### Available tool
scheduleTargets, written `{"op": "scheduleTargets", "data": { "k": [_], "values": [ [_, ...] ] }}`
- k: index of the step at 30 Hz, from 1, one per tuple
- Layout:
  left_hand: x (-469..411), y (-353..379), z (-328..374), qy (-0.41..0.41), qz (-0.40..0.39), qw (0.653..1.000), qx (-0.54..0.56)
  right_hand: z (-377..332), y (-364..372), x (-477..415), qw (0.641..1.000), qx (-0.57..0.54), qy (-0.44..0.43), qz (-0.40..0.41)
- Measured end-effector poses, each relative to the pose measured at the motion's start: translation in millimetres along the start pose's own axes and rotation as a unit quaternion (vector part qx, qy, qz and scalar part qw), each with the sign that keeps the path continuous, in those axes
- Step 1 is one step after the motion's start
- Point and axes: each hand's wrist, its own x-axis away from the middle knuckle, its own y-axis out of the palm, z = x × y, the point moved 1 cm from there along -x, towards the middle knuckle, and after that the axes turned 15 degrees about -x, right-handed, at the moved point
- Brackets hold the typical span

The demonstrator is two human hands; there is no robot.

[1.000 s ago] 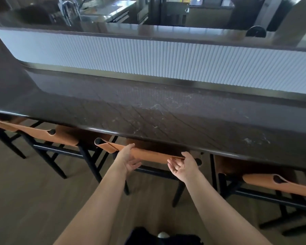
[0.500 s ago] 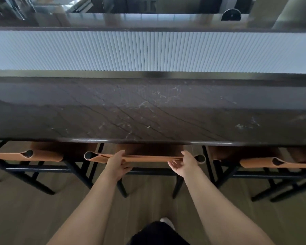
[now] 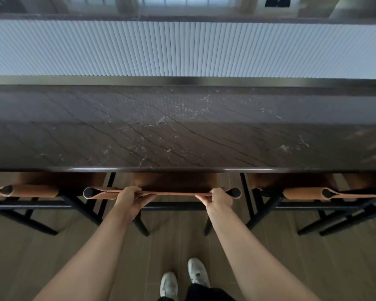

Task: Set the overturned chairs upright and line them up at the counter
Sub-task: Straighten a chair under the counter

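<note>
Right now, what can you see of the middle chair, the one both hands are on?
The middle chair stands upright, brown seat tucked under the edge of the dark stone counter. Its back is a tan leather-like band looped round a dark post at each end; the black frame and legs stand on the wooden floor. The left hand grips the band left of centre, the right hand near its right end. Gaps separate it from the chairs either side.

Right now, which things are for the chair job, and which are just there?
For the job: middle chair, gripped by left hand and right hand; left chair; right chair; counter.
Just there: ribbed white panel; white shoes; wood floor.
</note>
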Motion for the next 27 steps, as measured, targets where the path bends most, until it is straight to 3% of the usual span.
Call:
{"op": "scheduleTargets", "data": {
  "k": [12, 27],
  "values": [
    [15.8, 42.5, -24.5, 0.012, -0.021, 1.0, 0.012, -44.5, -23.6, -8.4, 1.0, 0.001, 0.011, -0.011],
    [8.4, 44.8, -21.9, 0.006, -0.014, 1.0, 0.022, -48.5, -21.5, -24.0, 1.0, 0.004, 0.002, -0.009]
  ]
}}
